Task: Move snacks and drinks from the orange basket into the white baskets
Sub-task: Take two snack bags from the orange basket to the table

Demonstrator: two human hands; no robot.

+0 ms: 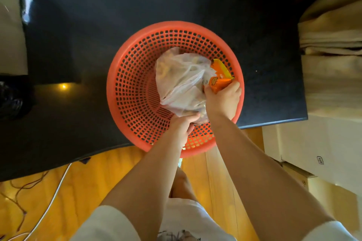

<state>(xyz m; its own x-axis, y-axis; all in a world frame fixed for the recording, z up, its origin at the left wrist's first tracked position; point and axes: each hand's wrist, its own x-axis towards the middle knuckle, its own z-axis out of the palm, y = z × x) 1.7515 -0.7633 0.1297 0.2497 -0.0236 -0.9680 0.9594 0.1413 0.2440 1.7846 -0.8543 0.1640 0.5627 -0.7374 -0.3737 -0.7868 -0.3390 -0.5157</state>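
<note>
A round orange basket [127,88] with a perforated wall sits on the near edge of a black table [117,6], overhanging it slightly. Inside lies a clear plastic bag of pale snacks [180,78]. My left hand [182,125] grips the near end of that bag. My right hand [223,98] is closed on a small orange snack packet [219,78] at the basket's right side, next to the bag. No white basket is in view.
Cardboard boxes [317,146] and a stack of folded beige fabric [333,41] stand right of the table. Cables [51,201] lie on the wooden floor at lower left. A dark object [11,98] sits at the table's left edge.
</note>
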